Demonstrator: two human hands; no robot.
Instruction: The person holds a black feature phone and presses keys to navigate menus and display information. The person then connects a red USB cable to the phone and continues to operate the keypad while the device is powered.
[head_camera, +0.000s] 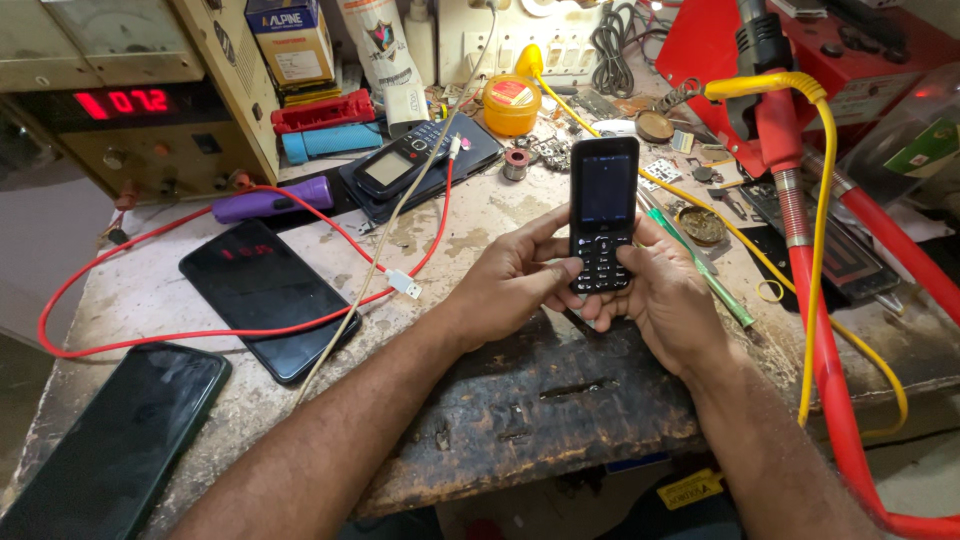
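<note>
A black keypad phone (603, 200) with a dark screen stands upright between both of my hands above the workbench. My left hand (515, 280) wraps its lower left side, thumb on the keypad. My right hand (665, 300) holds the lower right side, its thumb also resting on the keys. The phone's lower back is hidden by my fingers.
Two black smartphones (268, 298) (115, 440) lie at the left, crossed by a red wire (200, 335) and a white charging cable (400, 282). Another keypad phone (400, 165), a purple cylinder (270, 200), a green screwdriver (710, 275), a yellow tin (511, 103) and a power supply (120, 110) crowd the back. Red and yellow hoses (815, 300) run down the right.
</note>
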